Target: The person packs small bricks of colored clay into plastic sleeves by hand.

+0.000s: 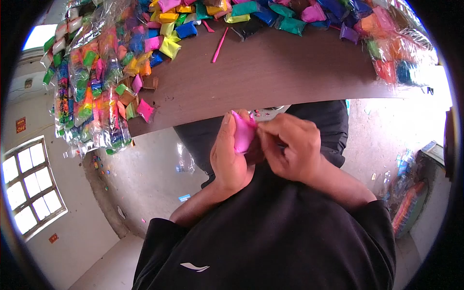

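Note:
My left hand [228, 157] is wrapped round a pink packet of modelling clay [244, 136], held upright in front of my chest just off the table's near edge. My right hand [292, 145] is closed in a pinch at the packet's upper right edge, where a darker pink bit shows. The right fingertips are slightly blurred, and the packet's lower part is hidden by the hands. Beyond them on the table lies a thin pink modelling tool [220, 46].
The brown table [251, 72] carries many small coloured clay packets [186, 30] along its back. Bagged clay packets [92, 87] pile up at the left, and more bags [394, 43] lie at the right. Clear plastic wrapping [185, 159] is on the floor.

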`<state>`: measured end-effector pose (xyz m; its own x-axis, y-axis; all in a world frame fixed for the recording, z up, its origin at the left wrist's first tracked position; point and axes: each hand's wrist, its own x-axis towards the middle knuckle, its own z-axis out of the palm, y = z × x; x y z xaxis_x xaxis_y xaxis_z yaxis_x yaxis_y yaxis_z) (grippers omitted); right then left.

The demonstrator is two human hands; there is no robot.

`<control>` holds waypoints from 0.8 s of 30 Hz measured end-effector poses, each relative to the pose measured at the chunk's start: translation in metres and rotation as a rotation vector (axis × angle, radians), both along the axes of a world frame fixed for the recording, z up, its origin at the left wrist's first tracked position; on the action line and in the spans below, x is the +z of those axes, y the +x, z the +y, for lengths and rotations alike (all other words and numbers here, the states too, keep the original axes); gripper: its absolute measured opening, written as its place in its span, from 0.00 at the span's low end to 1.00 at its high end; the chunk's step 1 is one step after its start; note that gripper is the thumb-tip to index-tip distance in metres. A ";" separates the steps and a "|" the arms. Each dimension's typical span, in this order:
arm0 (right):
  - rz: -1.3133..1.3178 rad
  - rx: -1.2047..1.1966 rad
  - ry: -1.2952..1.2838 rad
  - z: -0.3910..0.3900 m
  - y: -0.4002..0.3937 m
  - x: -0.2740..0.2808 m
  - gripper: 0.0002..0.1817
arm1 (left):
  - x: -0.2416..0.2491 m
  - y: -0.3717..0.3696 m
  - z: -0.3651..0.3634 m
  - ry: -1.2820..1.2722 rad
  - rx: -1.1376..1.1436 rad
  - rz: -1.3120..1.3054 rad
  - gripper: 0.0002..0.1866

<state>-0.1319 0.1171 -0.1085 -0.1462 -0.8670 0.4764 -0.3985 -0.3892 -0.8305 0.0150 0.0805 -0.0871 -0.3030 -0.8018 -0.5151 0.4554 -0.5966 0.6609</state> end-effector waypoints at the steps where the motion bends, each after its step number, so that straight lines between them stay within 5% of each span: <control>1: 0.031 -0.046 0.013 -0.002 -0.002 -0.001 0.10 | -0.003 0.006 0.000 -0.033 -0.074 0.049 0.20; 9: -0.107 -0.002 0.074 0.011 0.008 0.005 0.11 | -0.027 0.013 0.002 -0.184 -0.184 0.195 0.30; 11: -0.095 -0.041 0.076 0.008 0.004 0.007 0.11 | -0.033 0.015 0.001 -0.340 -0.230 -0.100 0.31; 14: -0.072 0.036 0.032 0.010 0.000 0.010 0.11 | -0.029 0.019 0.003 -0.310 -0.272 0.152 0.29; 17: -0.053 0.001 0.029 0.010 0.004 0.009 0.12 | -0.036 0.020 0.004 -0.383 -0.241 0.124 0.29; 18: -0.053 -0.001 0.029 0.009 0.001 0.009 0.12 | -0.037 0.020 0.003 -0.495 -0.253 -0.103 0.28; 24: -0.091 0.047 0.060 0.012 0.003 0.015 0.13 | -0.026 0.013 0.005 -0.565 -0.264 0.015 0.26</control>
